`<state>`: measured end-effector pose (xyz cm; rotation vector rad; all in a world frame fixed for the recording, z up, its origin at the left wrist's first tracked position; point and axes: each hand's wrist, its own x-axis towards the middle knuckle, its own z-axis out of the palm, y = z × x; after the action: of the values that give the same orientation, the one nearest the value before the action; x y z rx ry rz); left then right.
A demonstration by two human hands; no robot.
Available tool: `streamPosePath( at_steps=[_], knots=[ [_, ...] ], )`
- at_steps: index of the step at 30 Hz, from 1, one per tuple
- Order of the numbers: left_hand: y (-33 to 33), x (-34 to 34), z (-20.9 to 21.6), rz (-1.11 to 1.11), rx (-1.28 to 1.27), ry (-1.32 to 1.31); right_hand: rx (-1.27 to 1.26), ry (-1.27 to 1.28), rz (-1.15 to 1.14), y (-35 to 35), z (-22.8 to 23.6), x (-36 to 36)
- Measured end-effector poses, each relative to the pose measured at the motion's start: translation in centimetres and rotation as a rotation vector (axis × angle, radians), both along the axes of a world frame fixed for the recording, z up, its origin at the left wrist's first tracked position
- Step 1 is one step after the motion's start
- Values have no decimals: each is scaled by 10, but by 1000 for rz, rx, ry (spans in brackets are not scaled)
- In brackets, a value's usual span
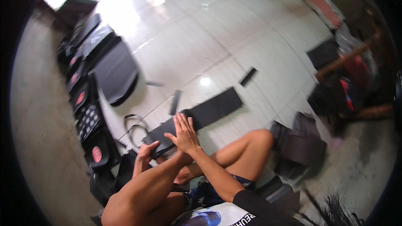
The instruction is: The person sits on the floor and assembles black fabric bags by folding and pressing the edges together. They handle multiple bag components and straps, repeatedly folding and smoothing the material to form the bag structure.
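A long flat black strip of material [220, 106] lies slantwise on the tiled floor in front of my crossed legs. My right hand [184, 136] rests flat on it near its middle, fingers stretched out and thumb apart. At the strip's near left end, my left hand [144, 152] pinches the edge, thumb on top and the other fingers partly hidden. Dark looped straps or handles [133, 127] lie just beyond my left hand. A narrow dark strip [175, 102] lies close to the far side of the long one.
A short black strip [248, 76] lies farther off. Along the left wall stretches a row of black bags [86, 96], with a large rounded black panel [117, 73] beside them. Dark folded pieces [299, 146] sit by my right knee. Wooden legs [347, 56] and plastic-wrapped goods stand at right.
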<state>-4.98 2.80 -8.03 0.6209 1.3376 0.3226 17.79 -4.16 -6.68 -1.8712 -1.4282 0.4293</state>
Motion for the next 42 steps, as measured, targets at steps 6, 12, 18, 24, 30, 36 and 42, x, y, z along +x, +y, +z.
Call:
streamPosePath(
  at_steps=[6,12,18,24,30,36,42],
  knots=[
    [6,-12,-20,-29,108,-48,-102,-81,123,6,-8,-12],
    [3,-16,1,-6,133,-145,-6,668,-211,-4,0,44],
    [-3,-15,-28,7,164,-95,490,369,-885,-24,-10,107],
    [0,-17,-32,-5,173,-13,-168,-115,158,1,-1,-14],
    [6,-6,-8,12,201,-21,-135,-78,138,8,-15,-10],
    [-3,-46,-33,-70,92,185,-70,842,-321,2,-27,55],
    [2,2,4,-21,87,-165,393,434,-753,-16,-14,83]
  ],
)
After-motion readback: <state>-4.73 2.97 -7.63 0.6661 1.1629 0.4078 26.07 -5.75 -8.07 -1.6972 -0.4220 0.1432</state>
